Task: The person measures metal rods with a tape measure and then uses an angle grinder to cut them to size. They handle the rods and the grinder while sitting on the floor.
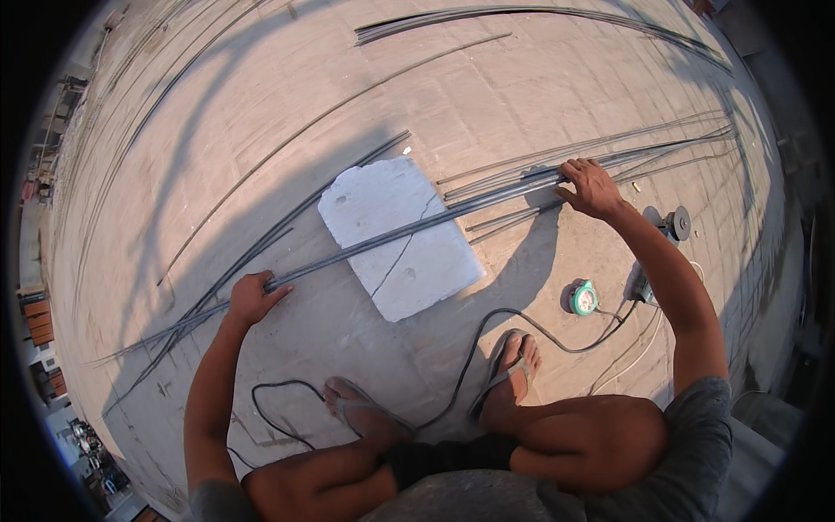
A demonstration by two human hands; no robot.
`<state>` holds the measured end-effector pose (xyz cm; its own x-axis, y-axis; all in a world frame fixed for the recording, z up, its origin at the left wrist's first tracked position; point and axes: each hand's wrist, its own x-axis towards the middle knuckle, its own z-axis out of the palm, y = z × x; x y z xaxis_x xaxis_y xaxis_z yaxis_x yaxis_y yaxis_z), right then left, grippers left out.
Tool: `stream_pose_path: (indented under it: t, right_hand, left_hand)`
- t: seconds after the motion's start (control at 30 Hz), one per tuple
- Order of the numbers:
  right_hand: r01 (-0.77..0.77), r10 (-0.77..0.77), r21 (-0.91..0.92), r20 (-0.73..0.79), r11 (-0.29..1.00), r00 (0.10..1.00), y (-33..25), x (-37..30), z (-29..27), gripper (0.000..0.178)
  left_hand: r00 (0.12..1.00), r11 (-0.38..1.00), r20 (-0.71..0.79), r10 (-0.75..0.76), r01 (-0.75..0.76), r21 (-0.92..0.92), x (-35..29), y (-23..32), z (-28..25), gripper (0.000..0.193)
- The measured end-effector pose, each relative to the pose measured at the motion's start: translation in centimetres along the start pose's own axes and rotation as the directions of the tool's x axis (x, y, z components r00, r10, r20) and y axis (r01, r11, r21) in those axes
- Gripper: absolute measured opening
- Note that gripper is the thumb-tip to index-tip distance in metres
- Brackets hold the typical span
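Observation:
A bundle of long grey metal rods [383,239] lies across a pale, cracked stone slab [404,271] in front of me. My left hand [253,297] is closed around the bundle to the left of the slab. Farther along to the right, my right hand [591,187] grips the same rods from above, its fingers curled over them. Beyond my right hand the rods run on toward the right rim of the view. More rods [304,203] pass behind the slab's upper left corner and cross the bundle near my left hand.
An angle grinder [668,228] with a dark disc lies by my right forearm. Nearer my feet are a green tape measure [584,298] and a black cable [474,348] looping over the floor. Other rods [539,12] are spread along the far side.

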<state>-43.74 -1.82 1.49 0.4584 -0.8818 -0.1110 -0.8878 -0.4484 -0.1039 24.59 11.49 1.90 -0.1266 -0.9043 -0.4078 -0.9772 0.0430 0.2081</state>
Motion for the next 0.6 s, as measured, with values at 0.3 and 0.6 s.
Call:
stream_pose_path:
  t: [0.3,0.6]
  right_hand:
    - [0.244,-0.386,-0.360,-0.402,0.900,0.830,4.2,0.7,5.2,0.015]
    - [0.346,-0.510,-0.430,-0.358,0.834,0.782,3.3,2.1,3.6,0.015]
  left_hand:
    - [0.992,0.992,0.078,-0.101,0.094,0.086,-2.8,-0.9,0.3,0.056]
    - [0.986,0.997,0.157,-0.061,0.066,-0.030,-4.8,-1.0,1.4,0.051]
